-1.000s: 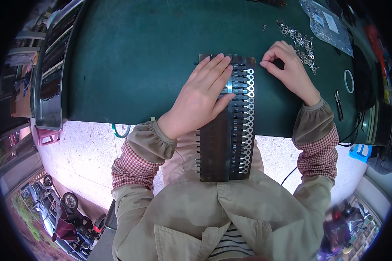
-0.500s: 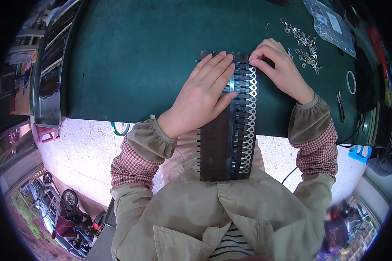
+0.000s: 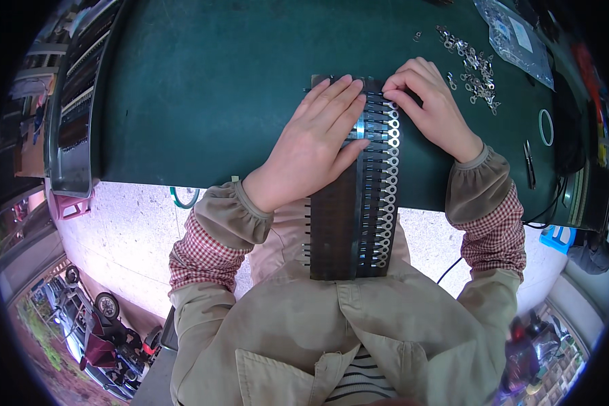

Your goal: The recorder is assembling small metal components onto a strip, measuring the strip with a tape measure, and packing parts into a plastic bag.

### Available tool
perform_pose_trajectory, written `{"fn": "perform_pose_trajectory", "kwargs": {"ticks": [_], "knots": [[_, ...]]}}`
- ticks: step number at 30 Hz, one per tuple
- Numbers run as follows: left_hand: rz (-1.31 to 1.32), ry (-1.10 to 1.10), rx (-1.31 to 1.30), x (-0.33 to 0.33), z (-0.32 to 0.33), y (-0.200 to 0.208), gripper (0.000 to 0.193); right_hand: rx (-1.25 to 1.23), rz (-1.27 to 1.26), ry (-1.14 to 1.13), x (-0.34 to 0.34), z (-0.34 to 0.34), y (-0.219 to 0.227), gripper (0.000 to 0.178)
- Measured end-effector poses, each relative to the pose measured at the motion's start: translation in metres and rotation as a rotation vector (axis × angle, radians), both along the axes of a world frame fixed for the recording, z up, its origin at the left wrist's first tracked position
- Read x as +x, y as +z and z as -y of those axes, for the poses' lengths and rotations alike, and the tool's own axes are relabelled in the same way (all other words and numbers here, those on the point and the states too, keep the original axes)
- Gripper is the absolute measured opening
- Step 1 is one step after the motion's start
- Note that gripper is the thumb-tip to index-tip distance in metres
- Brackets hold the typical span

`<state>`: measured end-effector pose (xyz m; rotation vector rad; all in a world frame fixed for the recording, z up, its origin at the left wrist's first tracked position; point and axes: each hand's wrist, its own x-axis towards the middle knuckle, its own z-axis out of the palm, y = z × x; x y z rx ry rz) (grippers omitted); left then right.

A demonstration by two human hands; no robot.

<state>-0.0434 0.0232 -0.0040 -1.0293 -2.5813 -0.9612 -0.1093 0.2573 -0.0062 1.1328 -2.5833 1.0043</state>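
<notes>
A long dark board (image 3: 335, 227) reaches from my lap over the table's front edge. Dark leads lie across it, and thin black ends stick out along its left side. Down its right side runs a column of silver ring terminals (image 3: 392, 171), one on each lead end. My left hand (image 3: 311, 145) rests flat on the board's far part, fingers stretched out, covering some leads. At the far right corner, just beyond the last visible ring, my right hand (image 3: 430, 101) pinches thumb and forefinger together at a lead end. Whatever sits between those fingertips is hidden.
Loose ring terminals (image 3: 477, 71) lie scattered on the green table (image 3: 203, 88) at the far right, near a clear plastic bag (image 3: 517, 40). Tweezers (image 3: 529, 166) and a white ring (image 3: 546, 127) lie farther right. A metal tray (image 3: 74, 172) holding dark strips stands at the left.
My right hand has shifted very slightly left and away from me, its pinch kept at the board's far corner. The left hand stays flat in nearly the same place.
</notes>
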Motion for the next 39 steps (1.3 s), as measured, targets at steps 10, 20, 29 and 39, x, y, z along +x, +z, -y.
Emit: {"fn": "perform_pose_trajectory", "kwargs": {"ticks": [10, 20, 29, 39], "knots": [[-0.037, 0.001, -0.043, -0.007, -0.003, 0.0, 0.051, -0.138, 0.071, -0.085, 0.012, -0.007, -0.006, 0.013], [-0.088, 0.026, -0.161, -0.013, -0.013, 0.007, 0.053, -0.005, -0.075, -0.042, 0.031, -0.017, 0.002, 0.035], [-0.062, 0.03, -0.234, -0.011, -0.012, 0.011, 0.053, 0.043, -0.158, -0.034, 0.035, -0.011, 0.006, 0.037], [0.056, 0.01, -0.082, 0.001, -0.004, 0.01, 0.067, -0.088, -0.126, -0.069, 0.037, -0.011, -0.004, 0.031]]}}
